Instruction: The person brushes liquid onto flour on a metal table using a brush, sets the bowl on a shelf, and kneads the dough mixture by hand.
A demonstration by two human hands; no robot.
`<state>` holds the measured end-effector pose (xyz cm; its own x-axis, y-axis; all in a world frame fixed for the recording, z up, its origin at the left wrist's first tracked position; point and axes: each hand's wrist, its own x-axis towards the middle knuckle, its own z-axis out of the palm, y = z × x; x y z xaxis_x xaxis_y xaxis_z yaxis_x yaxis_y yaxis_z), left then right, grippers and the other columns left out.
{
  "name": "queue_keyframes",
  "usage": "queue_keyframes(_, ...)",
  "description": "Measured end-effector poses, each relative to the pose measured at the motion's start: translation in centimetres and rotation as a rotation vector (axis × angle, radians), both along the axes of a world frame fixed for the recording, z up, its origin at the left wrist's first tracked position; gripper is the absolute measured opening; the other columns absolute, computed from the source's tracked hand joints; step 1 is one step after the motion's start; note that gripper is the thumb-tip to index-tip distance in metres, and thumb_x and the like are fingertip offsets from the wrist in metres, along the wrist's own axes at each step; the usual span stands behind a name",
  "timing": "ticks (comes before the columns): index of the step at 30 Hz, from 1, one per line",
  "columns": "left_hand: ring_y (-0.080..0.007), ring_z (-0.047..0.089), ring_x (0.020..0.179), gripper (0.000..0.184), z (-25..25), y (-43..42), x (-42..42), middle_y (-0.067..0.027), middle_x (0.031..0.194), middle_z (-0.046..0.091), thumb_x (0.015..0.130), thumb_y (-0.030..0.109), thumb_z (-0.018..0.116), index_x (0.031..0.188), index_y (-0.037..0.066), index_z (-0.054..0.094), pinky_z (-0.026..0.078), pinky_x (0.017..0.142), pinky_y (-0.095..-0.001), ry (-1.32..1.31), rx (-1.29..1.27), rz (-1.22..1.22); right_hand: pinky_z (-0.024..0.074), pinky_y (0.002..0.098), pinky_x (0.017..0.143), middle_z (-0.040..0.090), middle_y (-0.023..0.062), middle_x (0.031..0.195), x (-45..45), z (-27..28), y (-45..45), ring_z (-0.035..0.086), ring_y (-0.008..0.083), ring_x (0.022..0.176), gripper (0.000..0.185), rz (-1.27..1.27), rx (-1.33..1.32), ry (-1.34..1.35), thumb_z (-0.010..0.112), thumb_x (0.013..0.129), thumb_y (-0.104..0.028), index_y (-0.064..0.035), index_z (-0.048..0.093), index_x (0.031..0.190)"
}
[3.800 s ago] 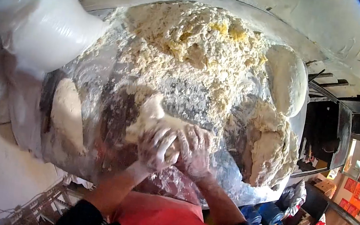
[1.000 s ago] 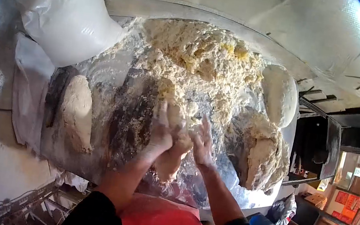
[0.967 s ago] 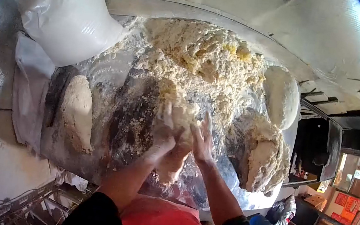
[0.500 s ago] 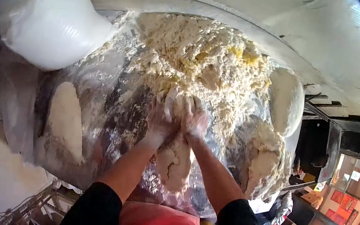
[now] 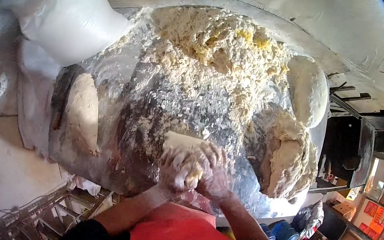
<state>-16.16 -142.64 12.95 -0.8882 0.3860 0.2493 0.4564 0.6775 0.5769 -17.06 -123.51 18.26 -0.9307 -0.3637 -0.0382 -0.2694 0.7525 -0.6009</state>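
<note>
Close to the front edge of the worktop, both hands grip one piece of pale dough (image 5: pixel 183 140). My left hand (image 5: pixel 173 169) curls its fingers around the left side of it. From the other side my right hand (image 5: pixel 216 172) holds it, fingers bent over the top. A rough end of the dough shows between the two hands; the part under the palms is hidden. Flour coats both hands. Beyond them lies a heap of crumbly flour mixture (image 5: pixel 204 35) with yellow patches.
A smooth dough loaf (image 5: pixel 82 114) lies at the left, another smooth loaf (image 5: pixel 308 92) at the far right. In front of that one sits a rough dough lump (image 5: pixel 289 163). A full white sack (image 5: pixel 76 18) stands at the back left. Flour and crumbs cover the metal worktop (image 5: pixel 135 171).
Both hands have come back from beside the crumbly heap toward my body. The dough, stretched out lengthwise under my wrists before, is now gathered and folded between the hands.
</note>
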Motion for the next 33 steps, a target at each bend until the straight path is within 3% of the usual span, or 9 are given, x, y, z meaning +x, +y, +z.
queue_keyframes(1,-0.0420,0.047,0.136,0.059,-0.6,0.1,-0.8,-0.0148,0.141,0.056,0.088,0.064,0.058,0.124,0.018,0.068,0.029,0.116,-0.0616,-0.013,-0.004,-0.006,0.0114,0.0685,0.122,0.037,0.0126,0.161,0.9,-4.4,0.3,0.033,0.0430,0.147,0.089,0.023,0.002,0.098,0.072,0.080,-0.056,-0.0228,0.040,0.156)
queue_keyframes(7,-0.0388,0.043,0.138,0.073,-8.0,2.0,-12.6,-0.0099,0.146,0.052,0.077,0.071,0.065,0.135,0.026,0.065,0.028,0.116,-0.0622,0.189,0.052,0.042,0.0479,0.0556,0.103,0.057,0.0217,0.142,-6.4,-17.0,2.0,0.056,0.0384,0.128,0.055,-0.277,-0.357,0.078,0.058,0.094,-0.038,-0.0131,0.056,0.143)
queue_keyframes(13,-0.0416,0.047,0.133,0.072,-9.7,3.8,-23.0,-0.0162,0.143,0.054,0.082,0.066,0.067,0.138,0.021,0.062,0.033,0.112,-0.0574,-0.091,0.018,0.112,0.0601,0.0441,0.087,0.057,0.0269,0.141,-18.5,-12.8,3.6,0.065,0.0394,0.117,0.062,-0.229,0.099,-0.087,0.073,0.082,-0.037,-0.0089,0.059,0.136)
queue_keyframes(15,-0.0419,0.047,0.134,0.081,-4.0,4.4,-22.7,-0.0159,0.147,0.053,0.087,0.067,0.063,0.149,0.018,0.049,0.034,0.114,-0.0544,-0.252,-0.052,0.069,0.0584,0.0419,0.092,0.046,0.0307,0.150,-18.3,-7.5,1.8,0.065,0.0413,0.116,0.086,-0.193,0.377,-0.228,0.082,0.074,-0.036,-0.0053,0.048,0.147)
queue_keyframes(19,-0.0331,0.057,0.128,0.077,2.8,0.6,-23.7,-0.0239,0.142,0.055,0.094,0.057,0.062,0.154,0.015,0.040,0.054,0.097,-0.0436,-0.908,0.286,-0.062,0.0363,0.0635,0.111,0.035,0.0282,0.154,-9.1,-3.0,2.6,0.043,0.0443,0.135,0.120,-0.009,-0.119,0.218,0.089,0.069,-0.042,-0.0052,0.020,0.159)
queue_keyframes(23,-0.0306,0.052,0.129,0.050,2.8,1.0,-13.5,-0.0146,0.124,0.065,0.096,0.054,0.063,0.127,0.015,0.063,0.036,0.112,-0.0535,-0.082,-0.254,-0.244,0.0298,0.0608,0.117,0.042,0.0282,0.148,-2.3,1.8,0.9,0.039,0.0442,0.139,0.098,-0.149,-0.047,-0.045,0.078,0.081,-0.052,-0.0061,0.033,0.155)
queue_keyframes(25,-0.0361,0.056,0.121,0.042,-0.8,0.9,-8.4,-0.0167,0.122,0.064,0.089,0.042,0.065,0.116,0.009,0.068,0.039,0.107,-0.0557,0.075,0.117,-0.093,0.0302,0.0612,0.115,0.044,0.0240,0.150,-1.4,0.7,0.6,0.042,0.0426,0.138,0.082,-0.078,0.114,0.080,0.066,0.090,-0.051,-0.0090,0.039,0.154)
queue_keyframes(27,-0.0426,0.053,0.124,0.055,1.0,1.5,-3.8,-0.0231,0.128,0.060,0.096,0.038,0.049,0.129,-0.004,0.062,0.036,0.109,-0.0586,0.059,-0.049,0.068,0.0319,0.0617,0.113,0.051,0.0176,0.146,-2.0,-2.2,0.2,0.046,0.0393,0.137,0.076,-0.116,0.062,0.090,0.069,0.084,-0.042,-0.0183,0.046,0.152)
queue_keyframes(33,-0.0402,0.054,0.120,0.068,-6.6,2.0,-13.5,-0.0179,0.125,0.061,0.088,0.059,0.059,0.127,0.004,0.065,0.038,0.105,-0.0594,0.171,0.037,0.087,0.0360,0.0630,0.108,0.055,0.0166,0.140,-9.1,-11.4,0.5,0.051,0.0364,0.129,0.091,-0.322,-0.148,0.087,0.077,0.077,-0.051,-0.0203,0.041,0.155)
